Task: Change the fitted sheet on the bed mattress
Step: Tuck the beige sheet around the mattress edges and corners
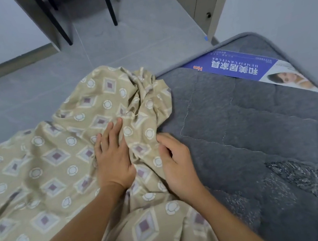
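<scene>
Forearms enter from 6 o'clock, both cut off by the lower edge. Left hand (112, 157) lies flat on the fitted sheet (45, 173), fingers straight and spread wide, pressing the cloth toward 12 o'clock. Right hand (177, 163), just beside it at 3 o'clock, has fingers curled at the sheet's bunched edge; it appears to pinch a fold, though the contact is hidden under the fingers. The sheet, beige with diamonds and circles, covers only the left part of the mattress (258, 137) and is heaped at 12 o'clock of the hands; the grey quilted surface to the right is bare. Judgement: the task is partly done, with at least 1 corner loose, but whether this sheet is going on or coming off cannot be told. No 2nd sheet is visible. Farther out at 1 o'clock, a blue label (234, 64) lies on the mattress. Beyond, grey floor (123, 49) and 2 black furniture legs (109, 4), tops cut off.
</scene>
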{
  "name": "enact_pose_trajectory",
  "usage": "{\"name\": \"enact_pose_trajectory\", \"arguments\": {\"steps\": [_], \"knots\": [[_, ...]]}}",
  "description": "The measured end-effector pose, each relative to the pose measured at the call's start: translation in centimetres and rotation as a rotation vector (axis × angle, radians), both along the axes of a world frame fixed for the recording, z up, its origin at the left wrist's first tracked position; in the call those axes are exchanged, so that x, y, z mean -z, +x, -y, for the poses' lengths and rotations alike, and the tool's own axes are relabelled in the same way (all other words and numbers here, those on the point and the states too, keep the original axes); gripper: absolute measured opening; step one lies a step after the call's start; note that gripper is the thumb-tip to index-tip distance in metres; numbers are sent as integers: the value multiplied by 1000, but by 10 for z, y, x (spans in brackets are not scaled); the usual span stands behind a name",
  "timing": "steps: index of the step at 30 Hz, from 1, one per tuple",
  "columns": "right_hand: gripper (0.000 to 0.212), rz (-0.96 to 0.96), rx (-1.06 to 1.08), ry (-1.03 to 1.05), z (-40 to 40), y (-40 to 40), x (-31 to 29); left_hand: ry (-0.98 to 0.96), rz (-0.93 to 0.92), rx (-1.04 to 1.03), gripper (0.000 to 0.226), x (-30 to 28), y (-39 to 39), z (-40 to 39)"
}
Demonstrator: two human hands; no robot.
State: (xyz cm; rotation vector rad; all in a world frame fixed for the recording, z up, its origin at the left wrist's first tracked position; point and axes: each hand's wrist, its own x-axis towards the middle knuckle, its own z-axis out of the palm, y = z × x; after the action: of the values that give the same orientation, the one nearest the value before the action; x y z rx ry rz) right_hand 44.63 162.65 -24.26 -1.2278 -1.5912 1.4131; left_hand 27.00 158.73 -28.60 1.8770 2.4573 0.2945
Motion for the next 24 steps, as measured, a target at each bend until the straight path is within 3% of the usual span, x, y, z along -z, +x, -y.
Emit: {"name": "enact_pose_trajectory", "arguments": {"steps": [6, 10, 13, 17, 24], "knots": [[24, -114, -108, -350, -13, 1, -19, 8, 8, 12, 95, -1, -1, 0], [47, -54, -152, -313, -9, -4, -19, 35, 26, 25, 82, 1, -1, 1], [45, -30, -67, -334, -21, 15, -20, 56, 42, 28, 70, 1, -2, 1], [24, 282, -110, -187, -47, 59, -27, 43, 71, 30, 69, -1, -3, 4], [38, 728, -24, 98, -163, 121, -77, 35, 92, 42, 71, -3, -3, 4]]}}
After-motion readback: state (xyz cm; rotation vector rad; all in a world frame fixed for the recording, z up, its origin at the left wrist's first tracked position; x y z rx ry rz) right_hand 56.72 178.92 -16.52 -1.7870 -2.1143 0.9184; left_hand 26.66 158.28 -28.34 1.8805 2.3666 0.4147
